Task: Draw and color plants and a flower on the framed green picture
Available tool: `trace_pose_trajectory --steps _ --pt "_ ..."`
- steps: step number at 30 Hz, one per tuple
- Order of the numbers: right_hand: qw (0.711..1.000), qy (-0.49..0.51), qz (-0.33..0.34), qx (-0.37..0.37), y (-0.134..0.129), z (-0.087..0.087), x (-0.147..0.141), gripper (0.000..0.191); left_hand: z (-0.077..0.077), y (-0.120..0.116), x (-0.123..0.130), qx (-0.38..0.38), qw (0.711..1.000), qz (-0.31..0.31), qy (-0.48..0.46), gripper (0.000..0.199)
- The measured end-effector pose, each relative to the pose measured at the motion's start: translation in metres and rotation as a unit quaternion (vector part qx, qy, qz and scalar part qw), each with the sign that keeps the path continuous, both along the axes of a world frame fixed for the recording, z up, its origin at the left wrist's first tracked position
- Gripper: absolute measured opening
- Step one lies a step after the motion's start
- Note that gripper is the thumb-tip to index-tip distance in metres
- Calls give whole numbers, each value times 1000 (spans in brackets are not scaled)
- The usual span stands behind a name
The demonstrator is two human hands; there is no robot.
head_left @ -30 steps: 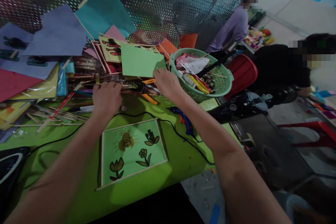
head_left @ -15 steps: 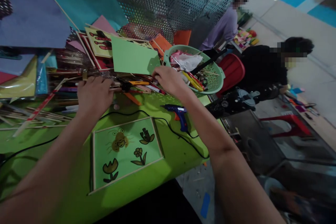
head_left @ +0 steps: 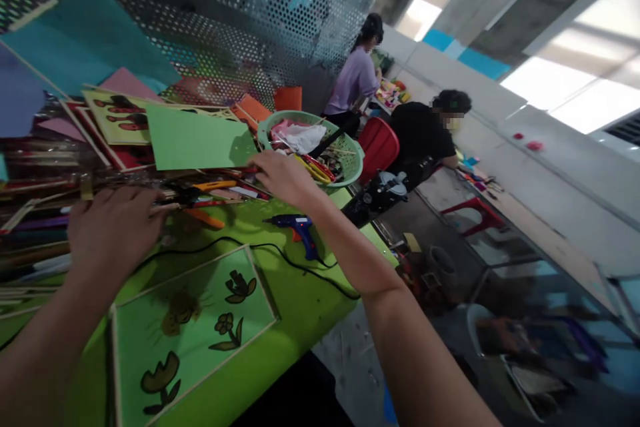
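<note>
The desk (head_left: pixel 300 307) is bright lime green. A pale green framed picture (head_left: pixel 190 327) bears brown flowers. The glue gun (head_left: pixel 299 227) is blue, its cord (head_left: pixel 280 260) black. The basket (head_left: pixel 350 160) is mint green; the nearest paper sheet (head_left: pixel 195 140) is light green.

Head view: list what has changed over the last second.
Mostly the camera swung right, bringing more of the room into view. Both hands stay on the stick pile: left hand, right hand beside the green basket. Glue gun and framed flower picture lie unmoved.
</note>
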State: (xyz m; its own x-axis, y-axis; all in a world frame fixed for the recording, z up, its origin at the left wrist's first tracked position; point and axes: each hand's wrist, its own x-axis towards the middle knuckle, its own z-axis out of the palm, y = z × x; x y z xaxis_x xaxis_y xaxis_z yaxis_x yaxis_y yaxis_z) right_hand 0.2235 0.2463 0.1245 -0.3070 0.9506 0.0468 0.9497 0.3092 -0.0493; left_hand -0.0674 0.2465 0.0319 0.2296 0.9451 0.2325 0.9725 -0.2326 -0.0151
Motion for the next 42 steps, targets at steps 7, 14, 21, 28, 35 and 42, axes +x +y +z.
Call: trace_pose_trajectory --steps 7,14,21,28,35,42 --pt "982 27 -173 69 9 26 64 38 -4 2 -1 12 1000 14 0 61" --pt "971 82 -222 -27 23 16 93 33 4 -2 -2 1 1000 21 7 55" --pt "963 141 -227 -15 19 6 103 58 4 -2 -4 -9 1000 3 -10 55" --pt "949 246 -183 69 21 13 81 50 9 -3 0 -11 1000 8 -7 42" --pt "979 179 -63 79 32 -7 -32 49 -5 7 -12 -19 1000 -17 -11 49" --pt "987 98 -121 27 39 -38 -71 39 2 5 -7 -64 998 21 18 61"
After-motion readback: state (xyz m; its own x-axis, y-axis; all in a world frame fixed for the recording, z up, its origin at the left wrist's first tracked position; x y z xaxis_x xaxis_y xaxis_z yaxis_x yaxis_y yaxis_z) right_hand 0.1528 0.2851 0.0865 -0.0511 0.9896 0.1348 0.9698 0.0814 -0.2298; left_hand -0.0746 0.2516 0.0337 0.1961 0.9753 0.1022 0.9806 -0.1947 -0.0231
